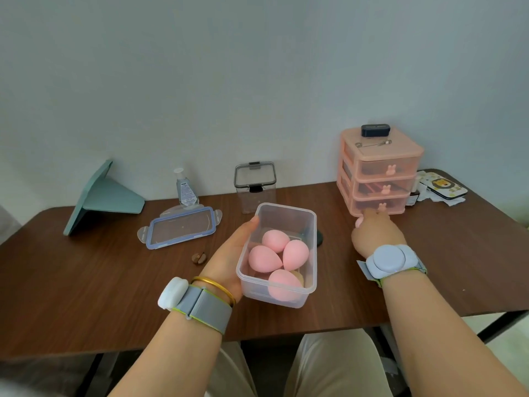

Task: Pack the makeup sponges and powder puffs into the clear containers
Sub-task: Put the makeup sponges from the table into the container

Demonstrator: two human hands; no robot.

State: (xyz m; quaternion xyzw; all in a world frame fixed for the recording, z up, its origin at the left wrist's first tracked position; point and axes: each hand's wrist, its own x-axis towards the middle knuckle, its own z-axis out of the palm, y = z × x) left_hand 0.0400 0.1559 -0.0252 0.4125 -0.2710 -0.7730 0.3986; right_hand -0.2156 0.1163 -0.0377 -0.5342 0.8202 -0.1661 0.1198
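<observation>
My left hand (229,262) grips the left wall of a clear rectangular container (286,213) and holds it tilted above the table. Several pink egg-shaped makeup sponges (264,259) lie inside it. My right hand (375,233) is stretched out to the foot of the pink drawer unit (380,170), seen from the back, its fingers by the bottom drawer. A bit of a pink sponge (359,222) pokes out at the thumb side of that hand; the rest is hidden. The container's blue-rimmed lid (180,227) lies flat on the table to the left.
A tall clear container with a black-rimmed lid (254,184) stands at the back by the wall. Also on the brown table (86,282) are a sanitizer bottle (186,187), a teal stand (106,196), a small brown object (199,257) and a patterned case (442,186).
</observation>
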